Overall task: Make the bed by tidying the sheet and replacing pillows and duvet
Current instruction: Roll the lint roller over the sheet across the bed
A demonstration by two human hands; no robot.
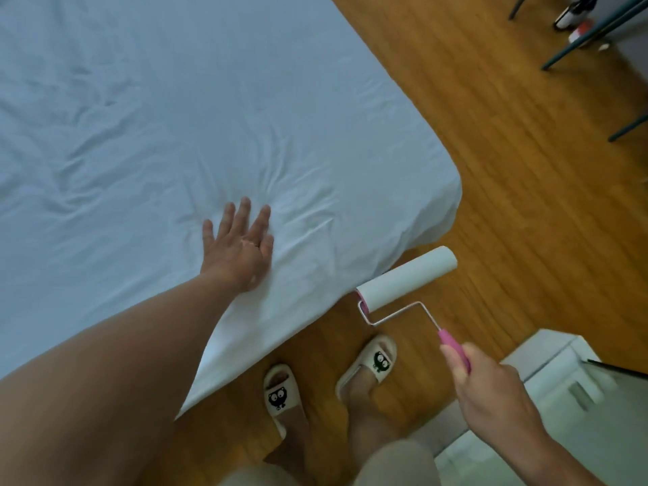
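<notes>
A white sheet (157, 117) covers the bed, with creases fanning out near the foot corner at the right. My left hand (238, 245) lies flat on the sheet close to the bed's near edge, fingers straight and spread. My right hand (491, 387) grips the pink handle of a lint roller (408, 280), whose white roll hangs over the floor just off the bed's corner. No pillows or duvet are in view.
Wooden floor (508, 152) runs along the bed's right side. A white cabinet (561, 373) stands at the lower right. Dark green furniture legs (589, 36) and small items sit at the top right. My feet in white slippers (371, 359) stand by the bed edge.
</notes>
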